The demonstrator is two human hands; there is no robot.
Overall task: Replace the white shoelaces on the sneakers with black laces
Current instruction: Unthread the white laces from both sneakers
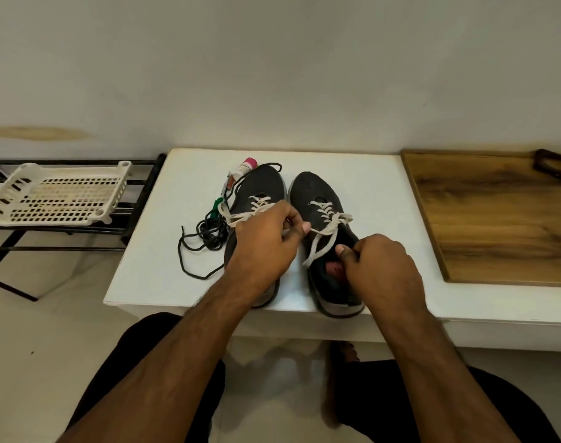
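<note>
Two dark grey sneakers stand side by side on the white table point(164, 270), toes pointing away from me. The left sneaker point(260, 187) and the right sneaker point(314, 193) both carry white laces. My left hand point(266, 244) lies over the left sneaker and pinches a strand of the right sneaker's white lace point(327, 228) between thumb and fingers. My right hand point(381, 266) pinches another strand of that lace at the right sneaker's opening. A tangle of black laces point(208, 235) lies on the table left of the sneakers.
A small tube with a pink cap point(245, 166) and a green marker point(216, 207) lie by the left sneaker. A wooden board point(496, 219) covers the table's right part. A white plastic basket point(58, 193) sits on a black metal rack to the left.
</note>
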